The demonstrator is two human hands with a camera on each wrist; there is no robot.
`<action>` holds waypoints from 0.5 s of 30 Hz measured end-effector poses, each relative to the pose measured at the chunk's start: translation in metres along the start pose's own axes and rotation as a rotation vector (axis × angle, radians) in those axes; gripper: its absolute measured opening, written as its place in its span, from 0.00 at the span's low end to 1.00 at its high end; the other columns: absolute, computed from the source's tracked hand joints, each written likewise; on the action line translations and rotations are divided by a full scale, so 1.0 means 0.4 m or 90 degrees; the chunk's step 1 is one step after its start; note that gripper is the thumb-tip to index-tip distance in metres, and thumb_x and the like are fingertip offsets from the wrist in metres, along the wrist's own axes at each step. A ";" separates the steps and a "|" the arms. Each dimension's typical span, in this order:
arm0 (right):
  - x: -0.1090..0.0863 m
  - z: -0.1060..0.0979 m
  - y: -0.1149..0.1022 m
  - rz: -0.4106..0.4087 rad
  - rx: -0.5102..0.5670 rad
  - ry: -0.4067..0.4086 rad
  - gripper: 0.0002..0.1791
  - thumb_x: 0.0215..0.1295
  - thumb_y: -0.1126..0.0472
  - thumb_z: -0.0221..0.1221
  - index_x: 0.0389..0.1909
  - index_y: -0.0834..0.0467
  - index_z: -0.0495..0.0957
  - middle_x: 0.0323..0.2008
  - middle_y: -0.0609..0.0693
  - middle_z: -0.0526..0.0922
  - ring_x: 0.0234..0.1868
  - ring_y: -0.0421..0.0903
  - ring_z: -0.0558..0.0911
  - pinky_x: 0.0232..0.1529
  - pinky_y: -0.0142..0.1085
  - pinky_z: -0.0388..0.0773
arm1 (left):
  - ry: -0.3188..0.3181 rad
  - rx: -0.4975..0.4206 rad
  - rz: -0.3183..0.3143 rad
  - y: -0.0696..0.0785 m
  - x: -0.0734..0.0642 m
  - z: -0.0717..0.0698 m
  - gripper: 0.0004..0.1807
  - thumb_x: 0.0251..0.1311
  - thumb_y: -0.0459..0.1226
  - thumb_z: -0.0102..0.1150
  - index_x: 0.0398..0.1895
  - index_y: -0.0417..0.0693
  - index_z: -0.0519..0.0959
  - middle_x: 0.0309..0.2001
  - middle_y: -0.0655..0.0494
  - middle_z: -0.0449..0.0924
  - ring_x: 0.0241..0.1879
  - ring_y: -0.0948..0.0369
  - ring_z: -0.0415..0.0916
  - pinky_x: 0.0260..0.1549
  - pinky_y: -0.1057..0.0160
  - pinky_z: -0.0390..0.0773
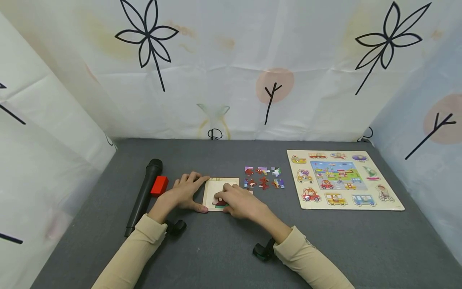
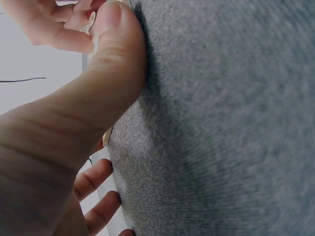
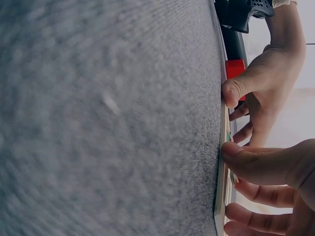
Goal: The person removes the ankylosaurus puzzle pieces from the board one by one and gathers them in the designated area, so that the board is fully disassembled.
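Observation:
A small square wooden puzzle board (image 1: 215,185) lies in the middle of the table in the head view. My left hand (image 1: 185,192) rests along its left side, thumb at the near corner and forefinger by the far corner. Over the board, my right hand (image 1: 240,202) pinches a small puzzle piece (image 1: 218,203) with dark red and green on it, low in the tray. That piece shows tilted between thumb and finger in the right wrist view. Several loose jigsaw pieces (image 1: 264,183) with red and purple prints lie in rows right of the board.
A black microphone (image 1: 145,196) lies left of my left hand, with a red block (image 1: 159,186) against it. A large wooden vehicle puzzle (image 1: 301,200) is at the right. Printed fabric walls (image 1: 231,48) stand behind and beside the grey table (image 1: 216,257).

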State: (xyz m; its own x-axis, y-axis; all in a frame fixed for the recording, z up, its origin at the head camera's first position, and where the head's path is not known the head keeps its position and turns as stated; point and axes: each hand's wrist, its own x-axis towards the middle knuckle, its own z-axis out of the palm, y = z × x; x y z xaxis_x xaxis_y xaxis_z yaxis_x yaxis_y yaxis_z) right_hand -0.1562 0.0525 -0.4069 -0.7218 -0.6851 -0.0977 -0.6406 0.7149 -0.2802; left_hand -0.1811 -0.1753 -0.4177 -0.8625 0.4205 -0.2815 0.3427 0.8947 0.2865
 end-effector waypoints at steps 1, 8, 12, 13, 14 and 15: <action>0.000 0.000 0.000 -0.001 0.003 -0.002 0.21 0.64 0.58 0.70 0.58 0.48 0.82 0.43 0.48 0.79 0.40 0.44 0.77 0.35 0.34 0.74 | 0.000 0.000 0.000 0.000 0.000 0.001 0.58 0.50 0.62 0.74 0.80 0.52 0.57 0.72 0.41 0.59 0.66 0.40 0.59 0.60 0.38 0.65; 0.002 -0.001 0.003 -0.014 0.016 -0.001 0.18 0.63 0.59 0.71 0.54 0.47 0.84 0.38 0.47 0.77 0.36 0.42 0.73 0.33 0.32 0.69 | 0.007 0.008 0.005 -0.003 0.001 0.005 0.58 0.49 0.62 0.75 0.80 0.51 0.58 0.72 0.41 0.59 0.65 0.40 0.60 0.59 0.38 0.66; 0.003 -0.001 0.003 -0.016 0.019 0.007 0.18 0.61 0.61 0.72 0.52 0.47 0.84 0.39 0.48 0.78 0.36 0.43 0.75 0.33 0.32 0.71 | 0.010 0.008 0.005 -0.004 0.001 0.006 0.58 0.49 0.63 0.75 0.80 0.52 0.58 0.72 0.41 0.60 0.65 0.41 0.61 0.59 0.38 0.65; 0.003 -0.001 0.003 -0.015 0.018 0.008 0.18 0.60 0.61 0.72 0.51 0.47 0.84 0.39 0.48 0.78 0.36 0.43 0.75 0.33 0.33 0.72 | 0.010 0.007 0.004 -0.003 0.001 0.006 0.59 0.49 0.63 0.75 0.80 0.52 0.58 0.72 0.41 0.60 0.65 0.40 0.60 0.59 0.38 0.65; 0.004 -0.003 0.002 -0.014 0.018 0.009 0.18 0.60 0.61 0.72 0.52 0.47 0.85 0.40 0.48 0.78 0.36 0.43 0.76 0.34 0.33 0.72 | 0.010 0.007 0.004 -0.003 0.001 0.005 0.59 0.49 0.63 0.75 0.80 0.52 0.58 0.72 0.41 0.59 0.65 0.40 0.60 0.59 0.38 0.65; 0.004 -0.004 0.002 -0.013 0.017 0.009 0.18 0.60 0.61 0.72 0.52 0.47 0.85 0.40 0.48 0.79 0.37 0.44 0.76 0.33 0.33 0.72 | 0.010 0.006 0.005 -0.003 0.001 0.005 0.58 0.49 0.63 0.75 0.80 0.52 0.58 0.72 0.41 0.59 0.65 0.40 0.60 0.59 0.38 0.65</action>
State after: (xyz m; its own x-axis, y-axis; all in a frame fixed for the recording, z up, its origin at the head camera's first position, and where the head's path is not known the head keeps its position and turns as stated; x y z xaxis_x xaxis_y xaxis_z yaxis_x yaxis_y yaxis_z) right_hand -0.1581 0.0522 -0.4057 -0.7128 -0.6969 -0.0790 -0.6476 0.6972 -0.3075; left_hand -0.1811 -0.1759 -0.4198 -0.8655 0.4250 -0.2649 0.3529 0.8929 0.2795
